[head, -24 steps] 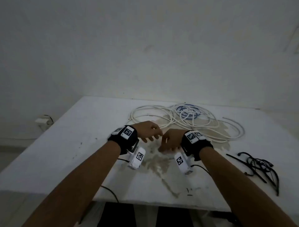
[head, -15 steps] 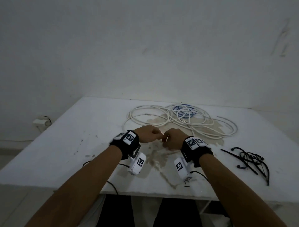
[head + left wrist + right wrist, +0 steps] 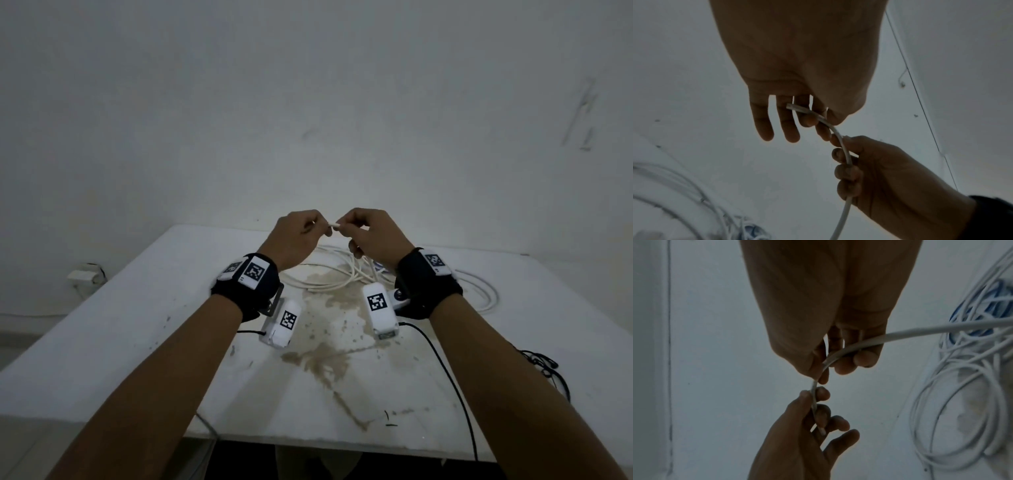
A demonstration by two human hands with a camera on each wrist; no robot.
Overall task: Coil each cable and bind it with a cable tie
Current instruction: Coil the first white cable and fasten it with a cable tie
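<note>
A pale, scuffed wall backs a white table (image 3: 113, 349) with a brown stain (image 3: 329, 356) spread across its middle; that stain serves as the landmark here. Nearest, to the right of the stain by the table's edge, lies a bundle of black cable ties (image 3: 544, 368), untouched. Above the stain, lifted off the table, the left hand (image 3: 296, 236) pinches the cut end of the white cable (image 3: 838, 138) between thumb and fingertips, its outer fingers loose. The right hand (image 3: 373, 236) curls round the same cable just beside it. Beyond the stain the rest of that cable sprawls in loose loops, with a blue-and-white cable (image 3: 970, 318) tangled underneath.

To start the coil well, I would keep the end fixed in the left hand and let the right slide along, feeding even loops without dragging the blue-and-white cable up too.

No brand or writing can be read; the wrist bands carry only black-and-white square markers (image 3: 255, 272).
</note>
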